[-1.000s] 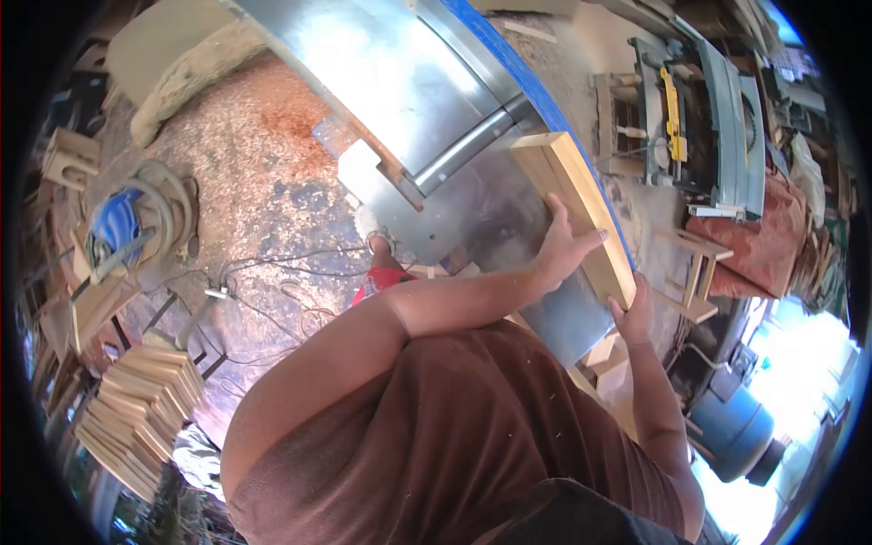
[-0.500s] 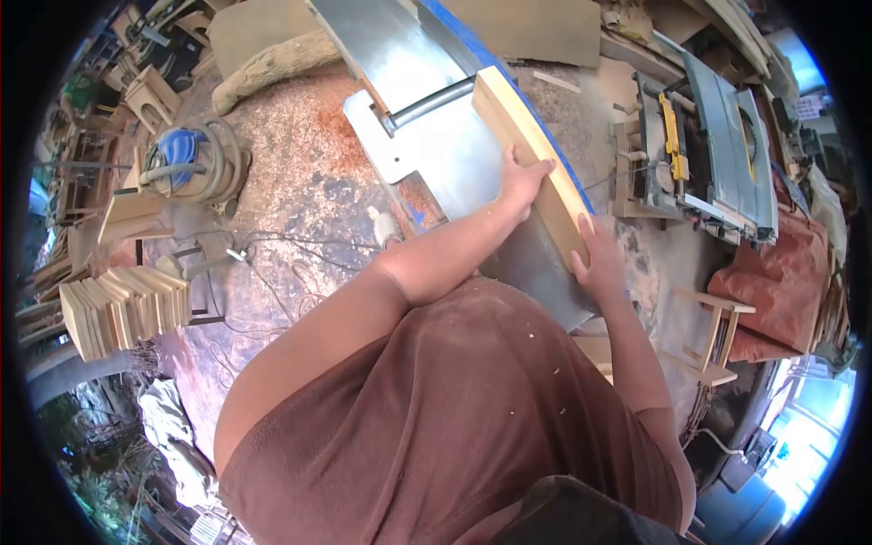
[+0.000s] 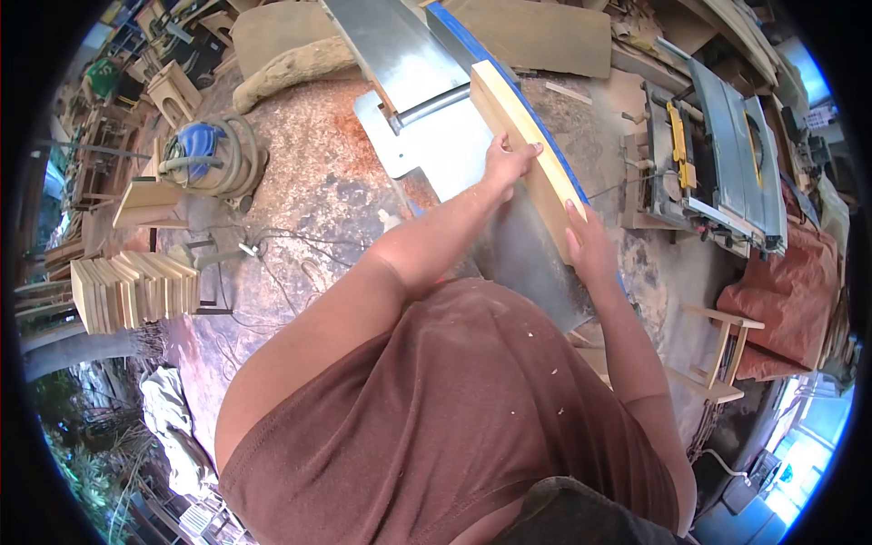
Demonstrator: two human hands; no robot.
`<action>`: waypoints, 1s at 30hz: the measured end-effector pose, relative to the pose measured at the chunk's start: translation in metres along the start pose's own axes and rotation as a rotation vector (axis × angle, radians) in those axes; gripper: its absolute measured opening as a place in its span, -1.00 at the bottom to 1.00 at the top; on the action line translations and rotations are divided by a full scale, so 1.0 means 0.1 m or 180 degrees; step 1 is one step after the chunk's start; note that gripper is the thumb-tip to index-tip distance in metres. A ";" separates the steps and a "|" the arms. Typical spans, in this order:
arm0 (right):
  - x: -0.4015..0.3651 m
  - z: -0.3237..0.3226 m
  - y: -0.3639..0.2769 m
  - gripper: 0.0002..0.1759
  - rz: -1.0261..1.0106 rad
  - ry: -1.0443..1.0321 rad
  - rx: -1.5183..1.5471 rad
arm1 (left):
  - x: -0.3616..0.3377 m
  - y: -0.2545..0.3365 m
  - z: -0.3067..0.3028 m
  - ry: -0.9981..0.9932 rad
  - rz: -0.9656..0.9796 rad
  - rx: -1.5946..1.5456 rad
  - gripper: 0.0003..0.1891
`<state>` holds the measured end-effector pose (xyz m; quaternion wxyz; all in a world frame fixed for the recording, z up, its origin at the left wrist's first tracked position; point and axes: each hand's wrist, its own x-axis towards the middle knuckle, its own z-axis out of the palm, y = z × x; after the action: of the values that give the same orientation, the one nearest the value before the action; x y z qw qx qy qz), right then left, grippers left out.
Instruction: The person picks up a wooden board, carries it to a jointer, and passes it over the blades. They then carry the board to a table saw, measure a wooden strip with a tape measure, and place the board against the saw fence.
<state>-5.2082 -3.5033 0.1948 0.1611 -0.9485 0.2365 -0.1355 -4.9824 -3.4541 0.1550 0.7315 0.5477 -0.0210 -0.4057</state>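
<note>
A pale wooden board stands on edge on the metal bed of a machine, along its blue-edged fence. My left hand grips the board near its middle, thumb on the top edge and fingers on the near face. At the board's near end, my right hand holds it with fingers on the end and top edge. The far end of the board reaches the cutter slot. Its underside is hidden.
Stacked wooden pieces lie at the left, below a blue vacuum with a coiled hose. A table saw and a small wooden frame stand at the right. Cables and shavings cover the floor. A person in green is at the far left.
Both hands have shifted slightly up and left with the board, which sits a little further along the fence. The whole view has turned slightly.
</note>
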 end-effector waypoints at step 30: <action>0.33 0.09 -0.09 -0.35 0.0017 -0.0110 0.0090 | 0.27 0.20 -0.14 -0.0026 0.0128 0.0199 -0.15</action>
<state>-5.1733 -3.5098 0.1954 0.1789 -0.9477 0.2342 -0.1220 -4.9459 -3.4580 0.1549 0.7219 0.5680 -0.0476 -0.3923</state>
